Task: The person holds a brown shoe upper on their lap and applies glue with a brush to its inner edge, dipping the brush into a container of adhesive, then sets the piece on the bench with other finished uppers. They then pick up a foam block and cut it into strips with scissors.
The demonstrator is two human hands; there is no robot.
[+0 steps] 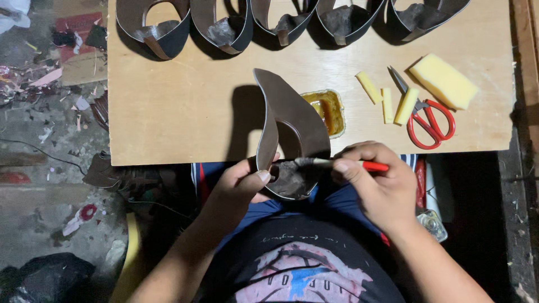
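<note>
**Brush laid into a curved leather piece at the counter's near edge**

Here, a curved brown leather piece (292, 132) is held upright over the near edge of the wooden counter (168, 112). It is gripped at its lower left edge by the left hand (241, 188), whose fingers are closed on it with the thumb pressed against the inner face. A small brush with a red handle (342, 164) is pinched in the closed fingers of the right hand (373, 179), just to the right of the leather piece, and its bristle end is laid inside the piece's dark lower hollow.

Just behind the leather piece and partly hidden by it, a small shallow tub of amber glue (328, 109) is seen on the counter. Further right of the leather piece, three yellow foam strips (387, 101) are laid close together, with red-handled scissors (424, 115) touching the outermost strip and a larger yellow foam block (443, 81) beyond them. Well behind the leather piece, along the counter's far edge, a row of similar curved pieces (236, 25) is stood side by side. To the left of the leather piece, past the counter's edge, a floor littered with scraps (50, 112) is visible.
</note>
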